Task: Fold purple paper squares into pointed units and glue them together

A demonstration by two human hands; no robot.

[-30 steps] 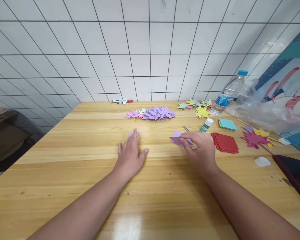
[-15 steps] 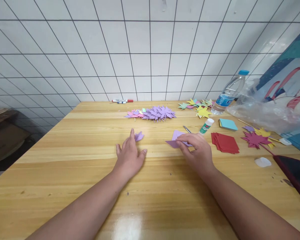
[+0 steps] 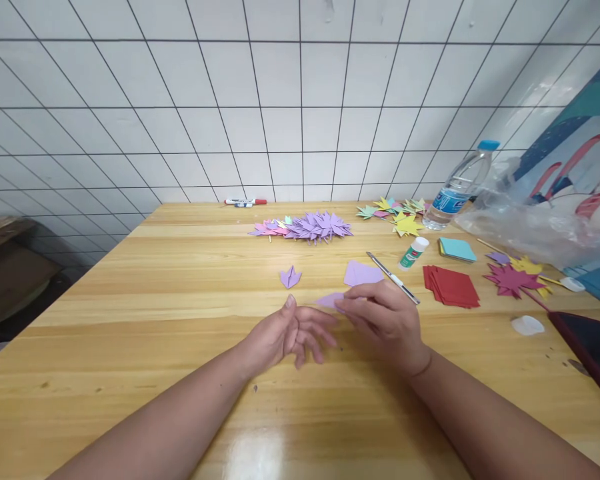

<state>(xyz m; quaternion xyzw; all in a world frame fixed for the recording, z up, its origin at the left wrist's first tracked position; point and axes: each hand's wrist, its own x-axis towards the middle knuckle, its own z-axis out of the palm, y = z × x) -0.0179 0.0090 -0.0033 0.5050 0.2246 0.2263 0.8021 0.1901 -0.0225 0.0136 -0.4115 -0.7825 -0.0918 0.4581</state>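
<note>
Between the thumb and fingers of my right hand (image 3: 385, 323) is a piece of purple paper (image 3: 331, 301), its pointed end sticking out to the left. My left hand (image 3: 295, 333) is turned palm inward just left of it, fingers apart and slightly blurred, holding nothing. Beyond my left hand lies a small folded purple paper piece (image 3: 291, 277) with several points. A flat purple paper sheet (image 3: 361, 273) rests past my right hand. Beside that sheet a slim utility knife (image 3: 394, 279) lies at a slant, close to my right fingers.
Purple paper leaves (image 3: 317, 227) are heaped near the wall, with a marker (image 3: 245, 201) to their left. On the right stand a glue stick (image 3: 413, 253) and a water bottle (image 3: 460, 187). Red paper squares (image 3: 451, 287), blue paper squares (image 3: 457, 249) and a dark red paper leaf (image 3: 511, 279) lie nearby.
My left hand has left the small folded piece, moved right and nearer to me, and turned its palm inward. My right hand has drawn its purple paper left and nearer, uncovering the knife.
</note>
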